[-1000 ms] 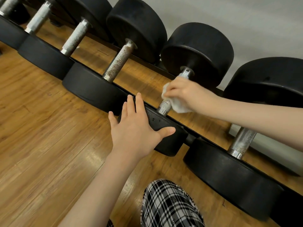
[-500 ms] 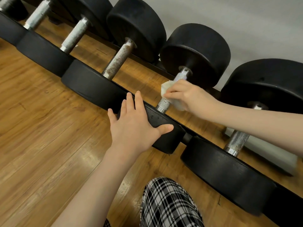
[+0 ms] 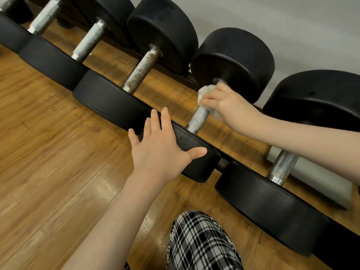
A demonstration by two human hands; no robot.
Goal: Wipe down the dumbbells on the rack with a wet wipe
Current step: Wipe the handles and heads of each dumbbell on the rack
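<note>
A row of black dumbbells lies across a low rack. The middle dumbbell (image 3: 233,61) has a knurled steel handle (image 3: 197,118). My right hand (image 3: 228,106) grips a crumpled white wet wipe (image 3: 205,90) wrapped round the far part of that handle, close to the far weight head. My left hand (image 3: 161,151) rests flat, fingers straight, on the near weight head (image 3: 196,147) of the same dumbbell, thumb spread along its edge.
More dumbbells lie on both sides: a rusty-handled one (image 3: 140,72) to the left and a larger one (image 3: 282,168) to the right. Below is wooden floor (image 3: 48,162), behind is a grey wall (image 3: 292,26). My plaid-trousered knee (image 3: 200,242) is at the bottom.
My right hand has slid the wipe up the handle, away from the near head toward the far head. The left hand has stayed on the near head.
</note>
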